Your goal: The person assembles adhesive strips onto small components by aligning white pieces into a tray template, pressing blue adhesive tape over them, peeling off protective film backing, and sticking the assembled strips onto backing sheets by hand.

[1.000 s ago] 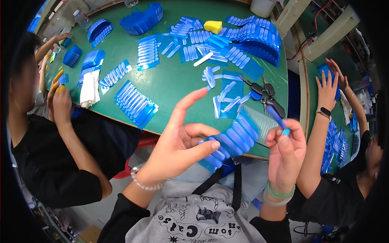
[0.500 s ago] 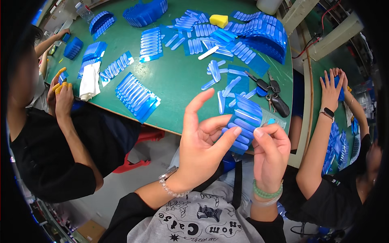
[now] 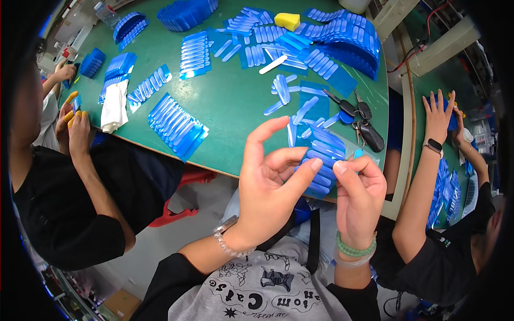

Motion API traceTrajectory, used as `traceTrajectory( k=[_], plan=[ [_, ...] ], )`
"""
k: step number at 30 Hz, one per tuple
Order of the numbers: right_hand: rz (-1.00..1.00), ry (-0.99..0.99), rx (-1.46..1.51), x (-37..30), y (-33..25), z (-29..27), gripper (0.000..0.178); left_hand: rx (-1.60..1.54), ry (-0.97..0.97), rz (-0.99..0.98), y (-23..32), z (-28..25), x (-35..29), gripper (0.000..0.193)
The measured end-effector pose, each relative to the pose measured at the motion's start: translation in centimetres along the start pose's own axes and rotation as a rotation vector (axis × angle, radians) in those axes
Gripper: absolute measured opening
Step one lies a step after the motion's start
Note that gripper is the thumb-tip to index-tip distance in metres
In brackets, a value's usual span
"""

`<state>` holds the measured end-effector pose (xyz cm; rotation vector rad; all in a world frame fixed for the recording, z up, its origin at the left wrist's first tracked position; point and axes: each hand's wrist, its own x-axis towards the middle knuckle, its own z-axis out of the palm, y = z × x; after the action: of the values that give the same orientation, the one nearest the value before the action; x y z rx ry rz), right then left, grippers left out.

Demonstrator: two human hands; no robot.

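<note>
Two bare hands at work on one blue sheet. The left hand has its thumb and lower fingers closed on the sheet's left edge, its forefinger raised and free. The right hand has thumb and forefinger closed in a pinch on the end of one blue strip, at the sheet's right edge. The blue sheet lies between the hands, above the near edge of the green table, and bears several parallel strips; fingers hide part of the row, so its full number cannot be told. Right wrist: one green bead bracelet and one pale bangle. Left wrist: one clear bead bracelet.

Beyond the hands: one bunch of keys, one white strip, one yellow block and an overlapping heap of strip-bearing sheets, too mixed to count. To the left: one white cloth. Parts of three other people show, two at left and one at right.
</note>
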<state>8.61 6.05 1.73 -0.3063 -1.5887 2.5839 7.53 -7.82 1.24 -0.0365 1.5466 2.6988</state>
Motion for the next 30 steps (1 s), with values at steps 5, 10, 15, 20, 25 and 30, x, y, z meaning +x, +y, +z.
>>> traceTrajectory(
  k=[5, 10, 15, 20, 25, 30],
  plan=[
    [-0.135, 0.017, -0.248, -0.1, 0.2, 0.3, 0.007, -0.012, 0.056, 0.024, 0.0, 0.1, 0.5, 0.057],
    [-0.602, 0.171, -0.89, 0.1, 0.1, -0.3, 0.022, -0.025, 0.132, 0.07, 0.1, -0.1, 1.3, 0.053],
    [-0.107, -0.049, -0.432, 0.7, -1.3, -1.2, 0.024, -0.031, 0.163, 0.122, 0.2, -0.4, 1.5, 0.052],
    [-0.012, -0.204, -0.207, 1.6, -0.6, 0.1, 0.021, -0.01, 0.119, 0.104, 0.2, 0.0, 0.9, 0.053],
    [0.084, -0.163, -0.125, 2.1, -0.5, -0.6, 0.021, -0.031, 0.087, 0.087, 0.4, 0.0, 0.9, 0.054],
    [0.037, -0.196, -0.22, 2.0, -0.7, -1.0, 0.021, -0.036, 0.097, 0.086, 0.4, 0.1, 0.8, 0.052]
  ],
)
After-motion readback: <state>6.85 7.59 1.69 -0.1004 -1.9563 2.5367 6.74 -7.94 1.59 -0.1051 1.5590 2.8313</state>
